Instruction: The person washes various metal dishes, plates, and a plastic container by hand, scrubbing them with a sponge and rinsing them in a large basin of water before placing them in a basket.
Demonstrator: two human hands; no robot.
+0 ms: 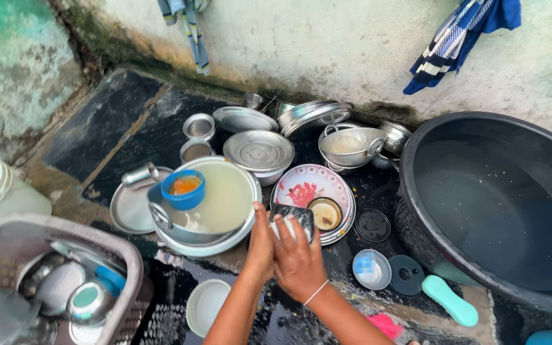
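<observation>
Your two hands meet just in front of the flowered plate (308, 185), which serves as the landmark here. Your right hand (298, 259) has its grip closed around a small dark lid-like piece (295, 217), fingers wrapped over its near edge, holding it right at the plate's near rim. Your left hand (261, 246) presses against the same piece from its left side, fingers together; how firmly that grip holds it you cannot tell. On the flowered plate sits a small brown-rimmed bowl (325, 213). Just left of the plate stands a large steel basin of cloudy water (225, 198) with a blue cup (184, 190) in it. Behind the plate lie a round steel lid (258, 151) and a handled steel pot (351, 146). To the plate's right is a big black tub (493, 204) holding water, and between them a black round lid (372, 225) lies on the wet dark floor. Nearer you than the plate lie a mint-green brush handle (450, 300) and a small blue-tinted bowl (372, 269). Far left, a grey plastic basket (126, 268) holds washed steelware.
</observation>
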